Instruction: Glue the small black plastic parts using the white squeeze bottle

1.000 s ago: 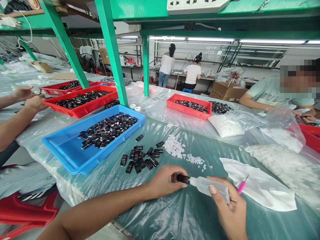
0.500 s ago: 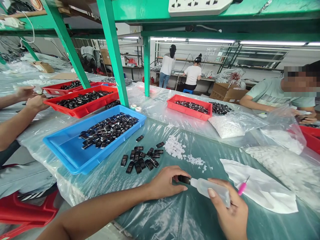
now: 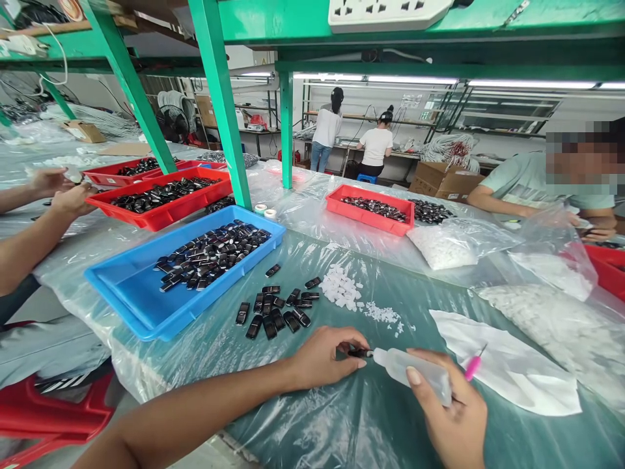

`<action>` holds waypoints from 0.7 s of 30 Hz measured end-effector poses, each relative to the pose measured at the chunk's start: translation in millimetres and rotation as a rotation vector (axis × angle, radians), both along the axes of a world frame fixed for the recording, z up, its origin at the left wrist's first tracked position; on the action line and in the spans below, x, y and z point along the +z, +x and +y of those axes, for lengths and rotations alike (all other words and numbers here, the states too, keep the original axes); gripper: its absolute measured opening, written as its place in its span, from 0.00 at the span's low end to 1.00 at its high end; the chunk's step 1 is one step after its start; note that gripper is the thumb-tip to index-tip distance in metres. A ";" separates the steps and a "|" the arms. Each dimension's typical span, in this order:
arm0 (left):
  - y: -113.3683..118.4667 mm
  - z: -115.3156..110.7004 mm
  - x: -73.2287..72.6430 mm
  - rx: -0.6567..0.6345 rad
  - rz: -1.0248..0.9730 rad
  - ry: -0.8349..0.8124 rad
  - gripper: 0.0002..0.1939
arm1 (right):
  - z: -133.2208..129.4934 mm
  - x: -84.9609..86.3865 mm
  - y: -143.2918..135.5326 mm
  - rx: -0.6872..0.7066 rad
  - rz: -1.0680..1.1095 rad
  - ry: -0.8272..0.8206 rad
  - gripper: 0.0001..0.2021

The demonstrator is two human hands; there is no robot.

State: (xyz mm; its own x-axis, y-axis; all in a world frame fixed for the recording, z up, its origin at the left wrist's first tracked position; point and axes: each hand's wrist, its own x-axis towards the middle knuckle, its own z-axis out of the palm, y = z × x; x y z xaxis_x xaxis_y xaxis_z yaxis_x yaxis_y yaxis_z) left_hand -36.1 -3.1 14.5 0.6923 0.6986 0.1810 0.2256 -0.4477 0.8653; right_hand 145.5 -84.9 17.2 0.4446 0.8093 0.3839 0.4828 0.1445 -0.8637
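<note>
Near the front of the table, my left hand (image 3: 327, 359) pinches a small black plastic piece (image 3: 359, 353) between thumb and fingers. My right hand (image 3: 452, 404) is wrapped round a translucent squeeze bottle (image 3: 415, 373), whose nozzle points left at the end of the black piece. Whether the tip touches it is too small to tell. Several loose black pieces (image 3: 277, 319) lie beyond my left hand. Beside them are a pile of white bits (image 3: 340, 286) and a scatter of smaller white bits (image 3: 383, 314).
A blue tray (image 3: 122, 303) of black pieces stands left; red trays (image 3: 161, 218) stand behind it. To the right lie a white sheet (image 3: 532, 384), a pink-handled tool (image 3: 472, 368) and bags of white parts (image 3: 537, 326). Green posts (image 3: 219, 98) rise ahead. Co-workers sit at both sides.
The black piece in my left hand has turned and now shows a narrower side. My right hand and the bottle have shifted very slightly.
</note>
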 end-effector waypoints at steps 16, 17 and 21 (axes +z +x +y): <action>-0.6 1.0 0.5 -0.004 0.011 -0.044 0.13 | 6.6 -4.5 10.2 0.083 0.069 -0.086 0.13; -0.5 1.1 0.4 0.000 0.011 -0.047 0.14 | 5.7 -3.6 8.1 0.061 0.062 -0.079 0.13; -0.1 1.2 0.4 0.010 0.014 -0.055 0.14 | 2.5 0.5 0.3 -0.022 0.049 -0.044 0.13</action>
